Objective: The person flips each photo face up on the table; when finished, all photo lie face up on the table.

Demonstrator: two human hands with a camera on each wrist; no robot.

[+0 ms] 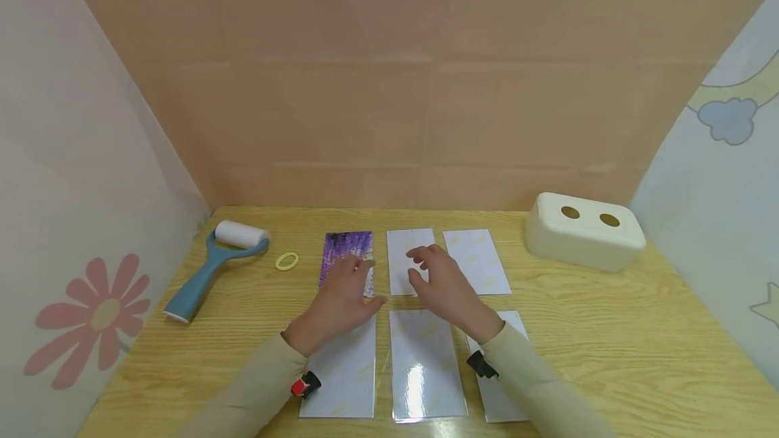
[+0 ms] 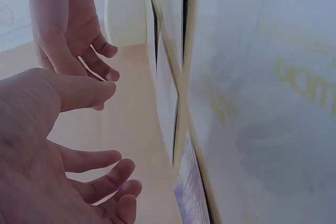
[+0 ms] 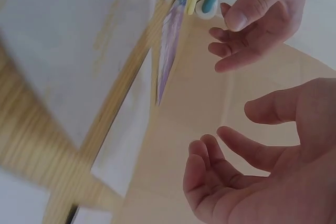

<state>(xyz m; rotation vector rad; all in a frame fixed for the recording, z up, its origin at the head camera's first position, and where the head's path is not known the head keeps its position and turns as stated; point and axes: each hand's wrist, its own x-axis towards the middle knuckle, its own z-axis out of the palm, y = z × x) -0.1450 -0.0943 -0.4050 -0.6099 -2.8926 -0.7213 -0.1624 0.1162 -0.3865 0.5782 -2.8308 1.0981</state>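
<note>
Three white cards make up the nearer row on the wood-grain table (image 1: pixel 584 343): the near left card (image 1: pixel 342 377), the near middle card (image 1: pixel 426 357) with a bright reflection, and the near right card (image 1: pixel 496 391), partly hidden by a sleeve. Both hands hover apart from the cards and from each other. The left hand (image 1: pixel 341 296), fingers relaxed and parted, partly hides the purple photo print (image 1: pixel 339 247) in the farther row. The right hand (image 1: pixel 444 284), fingers loosely bent and thumb apart, holds nothing either and overlaps the far middle card (image 1: pixel 398 265); beside that lies the far right card (image 1: pixel 477 259). Leftward are a yellow ring (image 1: pixel 277 263) and a blue-handled lint roller (image 1: pixel 214 261). A cream two-holed box (image 1: pixel 578 242) sits far right, before a tan backdrop (image 1: pixel 395 100).
</note>
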